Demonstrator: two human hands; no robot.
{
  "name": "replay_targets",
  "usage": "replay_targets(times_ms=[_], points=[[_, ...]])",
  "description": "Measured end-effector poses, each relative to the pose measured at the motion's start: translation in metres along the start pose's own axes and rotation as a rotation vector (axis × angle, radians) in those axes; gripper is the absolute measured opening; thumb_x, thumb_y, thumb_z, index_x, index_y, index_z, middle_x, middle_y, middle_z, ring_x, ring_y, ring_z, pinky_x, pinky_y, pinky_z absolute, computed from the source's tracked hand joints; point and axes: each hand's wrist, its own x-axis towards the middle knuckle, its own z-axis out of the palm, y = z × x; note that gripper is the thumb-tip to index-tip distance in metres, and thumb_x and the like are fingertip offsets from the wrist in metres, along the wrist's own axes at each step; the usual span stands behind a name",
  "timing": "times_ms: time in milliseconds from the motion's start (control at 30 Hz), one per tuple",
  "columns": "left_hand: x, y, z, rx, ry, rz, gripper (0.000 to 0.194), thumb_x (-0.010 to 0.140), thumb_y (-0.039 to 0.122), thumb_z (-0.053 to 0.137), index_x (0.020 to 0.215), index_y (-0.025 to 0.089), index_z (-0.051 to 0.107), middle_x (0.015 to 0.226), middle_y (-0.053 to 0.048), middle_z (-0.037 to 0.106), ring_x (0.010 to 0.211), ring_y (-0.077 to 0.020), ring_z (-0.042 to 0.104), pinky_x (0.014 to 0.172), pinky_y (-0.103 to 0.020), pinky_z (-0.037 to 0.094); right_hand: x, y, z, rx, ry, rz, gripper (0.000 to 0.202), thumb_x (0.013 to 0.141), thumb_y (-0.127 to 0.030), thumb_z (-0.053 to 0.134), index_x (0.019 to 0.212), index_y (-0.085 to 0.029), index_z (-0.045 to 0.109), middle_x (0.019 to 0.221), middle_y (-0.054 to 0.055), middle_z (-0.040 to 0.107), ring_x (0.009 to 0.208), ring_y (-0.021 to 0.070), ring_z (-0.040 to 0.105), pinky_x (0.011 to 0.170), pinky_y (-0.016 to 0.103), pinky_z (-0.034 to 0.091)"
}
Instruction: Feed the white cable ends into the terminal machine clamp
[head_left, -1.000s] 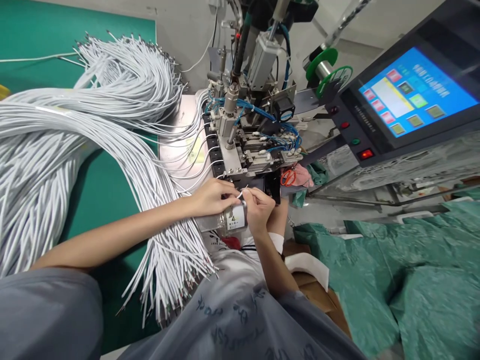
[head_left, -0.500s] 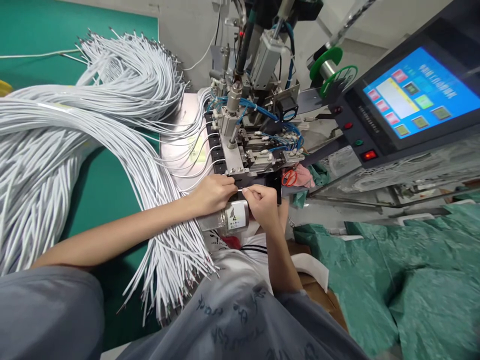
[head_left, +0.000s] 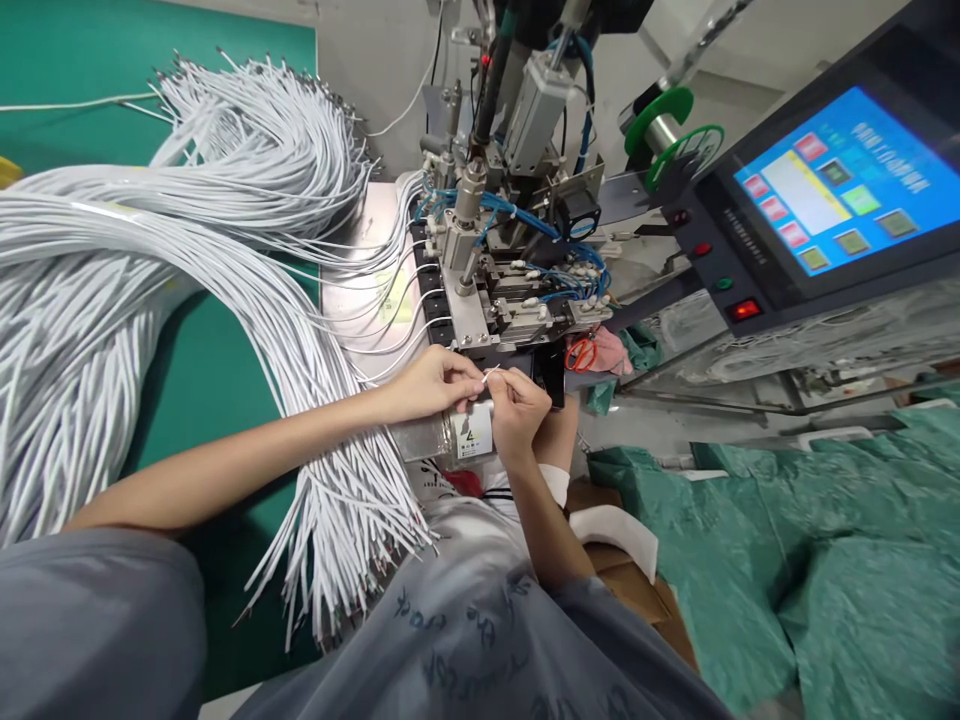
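Observation:
My left hand [head_left: 439, 384] is pinched on a small white piece [head_left: 491, 373] in front of the machine [head_left: 466, 310]. From the right, my right hand [head_left: 519, 408] grips the same piece, and the fingertips of both hands nearly meet. The piece is too small to make out clearly. Just below the hands lies a clear container with a white label [head_left: 472, 432]. Several white cables [head_left: 409, 345] run into the black slots along the machine's left side.
Large bundles of white cables [head_left: 225, 250] cover much of the green mat [head_left: 45, 50] at the left. A control panel with a lit screen [head_left: 847, 190] stands at the right. Near the machine's right front are red-handled scissors [head_left: 581, 354], a pink cloth [head_left: 613, 350] and a dark phone [head_left: 550, 372].
My left hand has turned and its fingers have spread a little, near my right fingertips. My right hand has shifted slightly down and left. The white piece between them now shows tilted.

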Motion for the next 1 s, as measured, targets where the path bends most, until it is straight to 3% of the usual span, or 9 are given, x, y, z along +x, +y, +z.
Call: replay_targets(times_ms=[100,233,467,600,700,833,1000], points=[[-0.001,0.003,0.001,-0.034,0.027,-0.008,0.021,0.079,0.027,0.061,0.076,0.006,0.066,0.052,-0.002,0.059,0.047,-0.0083,0.053,0.047,-0.018,0.042,-0.003,0.0,0.004,-0.014,0.071,-0.074,0.018,0.082,-0.023,0.057,0.071,-0.017,0.07,0.059,0.0,0.057,0.056,0.012,0.051,0.053,0.025,0.041],[-0.002,0.005,0.002,-0.071,0.089,0.084,0.019,0.077,0.026,0.063,0.073,0.008,0.066,0.061,-0.003,0.06,0.052,-0.0079,0.056,0.048,-0.016,0.044,-0.004,-0.003,0.002,-0.046,0.09,-0.187,0.014,0.082,-0.018,0.057,0.078,-0.018,0.07,0.066,0.002,0.064,0.061,0.013,0.057,0.057,0.027,0.045],[-0.002,0.005,0.003,-0.095,0.107,0.122,0.019,0.076,0.027,0.065,0.072,0.008,0.066,0.06,-0.001,0.058,0.051,-0.0073,0.056,0.048,-0.016,0.044,-0.002,-0.016,-0.012,-0.132,0.142,-0.347,0.018,0.081,-0.016,0.057,0.095,-0.02,0.067,0.067,0.0,0.055,0.062,0.0122,0.052,0.054,0.027,0.043],[-0.003,0.006,0.002,-0.082,0.091,0.11,0.023,0.077,0.031,0.065,0.073,0.008,0.065,0.057,-0.001,0.058,0.05,-0.0077,0.056,0.048,-0.016,0.044,-0.002,-0.019,-0.015,-0.142,0.12,-0.392,0.019,0.081,-0.013,0.056,0.095,-0.02,0.066,0.075,0.002,0.058,0.066,0.0123,0.053,0.056,0.027,0.044],[-0.004,0.005,0.002,-0.074,0.07,0.11,0.028,0.078,0.035,0.064,0.074,0.008,0.065,0.056,-0.001,0.058,0.05,-0.0076,0.054,0.049,-0.017,0.044,-0.003,-0.02,-0.015,-0.098,0.097,-0.34,0.02,0.081,-0.012,0.055,0.096,-0.02,0.067,0.081,0.003,0.059,0.068,0.0118,0.054,0.057,0.026,0.045],[-0.004,0.004,0.001,-0.057,0.04,0.1,0.03,0.081,0.037,0.061,0.075,0.008,0.064,0.054,-0.001,0.058,0.049,-0.0078,0.053,0.05,-0.018,0.043,-0.004,-0.02,-0.013,-0.042,0.076,-0.163,0.018,0.08,-0.017,0.058,0.095,-0.019,0.067,0.083,0.004,0.059,0.069,0.012,0.056,0.057,0.025,0.047],[-0.005,0.002,0.0,-0.02,0.013,0.124,0.03,0.084,0.037,0.058,0.073,0.009,0.063,0.055,-0.001,0.057,0.05,-0.0076,0.051,0.049,-0.018,0.042,0.0,-0.023,-0.013,-0.023,0.005,-0.049,0.008,0.078,-0.021,0.06,0.08,-0.018,0.068,0.073,0.001,0.06,0.063,0.0112,0.056,0.056,0.024,0.046]])
